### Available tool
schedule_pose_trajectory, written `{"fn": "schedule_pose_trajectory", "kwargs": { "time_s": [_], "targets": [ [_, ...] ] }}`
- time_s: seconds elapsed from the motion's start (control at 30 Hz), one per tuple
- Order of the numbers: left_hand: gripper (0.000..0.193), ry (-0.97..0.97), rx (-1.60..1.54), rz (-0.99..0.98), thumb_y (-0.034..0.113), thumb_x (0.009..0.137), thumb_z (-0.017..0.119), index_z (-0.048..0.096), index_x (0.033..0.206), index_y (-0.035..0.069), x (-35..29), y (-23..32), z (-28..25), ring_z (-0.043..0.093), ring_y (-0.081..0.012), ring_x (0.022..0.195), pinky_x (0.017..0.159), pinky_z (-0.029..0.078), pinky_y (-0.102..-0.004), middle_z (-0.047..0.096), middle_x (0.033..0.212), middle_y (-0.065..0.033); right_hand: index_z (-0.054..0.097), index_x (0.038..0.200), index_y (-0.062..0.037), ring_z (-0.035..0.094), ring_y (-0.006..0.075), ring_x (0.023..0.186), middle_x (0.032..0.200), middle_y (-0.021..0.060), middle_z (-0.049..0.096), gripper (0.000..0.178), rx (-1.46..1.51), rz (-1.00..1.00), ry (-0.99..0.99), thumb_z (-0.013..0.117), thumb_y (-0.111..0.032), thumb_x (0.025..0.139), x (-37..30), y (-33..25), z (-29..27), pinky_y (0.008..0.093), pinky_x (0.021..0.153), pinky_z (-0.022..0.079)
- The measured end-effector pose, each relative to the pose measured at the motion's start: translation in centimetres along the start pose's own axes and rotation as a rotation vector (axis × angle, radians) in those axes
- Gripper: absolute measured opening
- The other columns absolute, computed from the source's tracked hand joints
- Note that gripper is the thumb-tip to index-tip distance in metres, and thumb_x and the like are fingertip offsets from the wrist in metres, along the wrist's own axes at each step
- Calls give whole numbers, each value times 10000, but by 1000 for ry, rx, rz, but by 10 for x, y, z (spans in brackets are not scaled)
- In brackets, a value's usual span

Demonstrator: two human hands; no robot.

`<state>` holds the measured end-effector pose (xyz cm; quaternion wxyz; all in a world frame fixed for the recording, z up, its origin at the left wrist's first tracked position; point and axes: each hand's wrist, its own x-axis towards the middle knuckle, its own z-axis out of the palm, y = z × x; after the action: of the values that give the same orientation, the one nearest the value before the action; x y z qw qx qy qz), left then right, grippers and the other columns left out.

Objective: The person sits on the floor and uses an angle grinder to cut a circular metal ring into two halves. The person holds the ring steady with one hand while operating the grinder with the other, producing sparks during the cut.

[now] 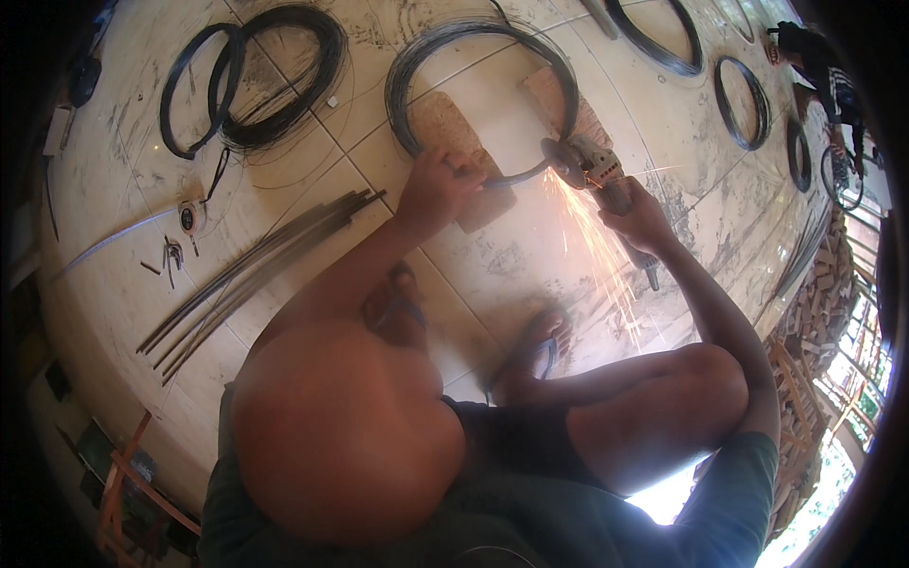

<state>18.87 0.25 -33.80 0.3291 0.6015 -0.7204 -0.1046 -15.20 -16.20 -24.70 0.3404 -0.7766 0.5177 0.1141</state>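
Wire coil has left fingers clasping its near edge; right fingers wrap a grinder; open floor lies nearer.

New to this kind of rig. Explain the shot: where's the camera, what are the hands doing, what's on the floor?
No robot here: these are a person's bare hands. The one picture comes from a wide fisheye camera on their head, looking down, so straight edges bend near the rim.

The right hand grips a grinder; sparks stream from its disc, which is at a wire coil. The left hand is at the coil's near edge; its exact grip is unclear. The coil lies over two blocks.

Around them on the tiled floor are more coils, rods and a tape measure.
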Motion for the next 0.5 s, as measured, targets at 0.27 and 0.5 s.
{"fn": "schedule_pose_trajectory", "kwargs": {
  "time_s": [0.27, 0.5],
  "targets": [
    [275, 13, 7, -9, 188, 805, 826, 812, 1079, 185, -1, 0, 0, 573, -233, 979, 898, 450, -433, 615, 981, 15, 548, 1321, -1, 713, 443, 1016, 1086, 277, 719, 745, -15, 29, -13, 808, -417, 760, 3, -4, 0, 487, 878, 557],
    [284, 11, 16, -3, 179, 790, 835, 813, 1073, 190, -1, -1, 1, 574, -234, 975, 900, 457, -430, 610, 974, 12, 557, 1285, -2, 716, 419, 1007, 1069, 263, 723, 704, 50, 1, -34, 803, -397, 757, 7, 1, -1, 486, 871, 548]
  ]
}}
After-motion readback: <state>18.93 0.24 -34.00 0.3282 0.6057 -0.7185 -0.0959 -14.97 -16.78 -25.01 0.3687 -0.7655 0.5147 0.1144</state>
